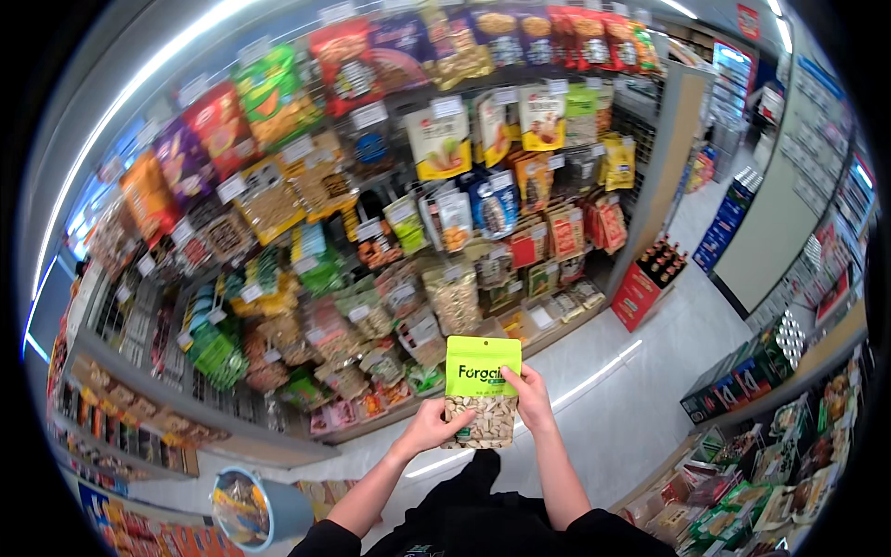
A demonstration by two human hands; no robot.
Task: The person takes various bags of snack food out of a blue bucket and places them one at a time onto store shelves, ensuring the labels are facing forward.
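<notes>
Both my hands hold a lime-green snack pouch [484, 376] upright in front of me. Its lower half shows pale pistachio-like nuts, and a hang hole is punched near the top edge. My left hand [437, 425] grips the lower left side, thumb across the front. Higher up, my right hand [530, 395] pinches the right edge, its thumb lying over the printed lettering. Beyond the pouch stands a display rack hung with bagged snacks, among them a clear bag of pale seeds or nuts [451, 298] and a similar green-topped pouch [581, 111].
A blue bucket [292, 512] with packets in it stands on the floor at lower left. Beer bottles [661, 261] fill a red carton [633, 296] at the rack's right end. Packaged goods [738, 515] are heaped on a low display at lower right. Pale tiled floor [619, 390] runs between.
</notes>
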